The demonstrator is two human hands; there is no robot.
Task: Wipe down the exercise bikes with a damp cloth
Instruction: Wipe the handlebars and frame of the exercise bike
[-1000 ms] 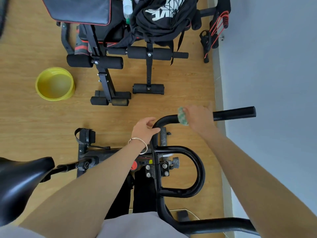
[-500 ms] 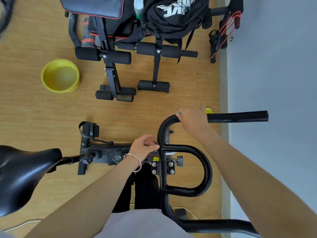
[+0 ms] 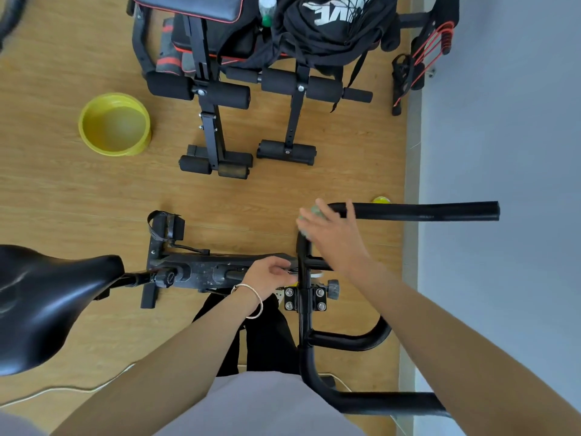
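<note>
A black exercise bike stands below me, its handlebar (image 3: 418, 211) reaching right toward the wall and its saddle (image 3: 47, 297) at the left. My right hand (image 3: 336, 237) is closed over a small greenish cloth (image 3: 309, 215) at the bend of the handlebar, the cloth mostly hidden under the fingers. My left hand (image 3: 270, 275), with a bracelet on the wrist, grips the handlebar stem just left of the clamp (image 3: 305, 298).
A yellow basin (image 3: 114, 124) holding water sits on the wooden floor at the far left. A black weight bench (image 3: 217, 89) with a dark bag (image 3: 330, 23) on it stands beyond the bike. A grey wall (image 3: 503, 121) runs along the right. A white cable (image 3: 63, 390) lies on the floor.
My right hand with the cloth has slid left along the handlebar from the straight bar to its bend. My left hand has shifted lower on the stem. The view has tilted.
</note>
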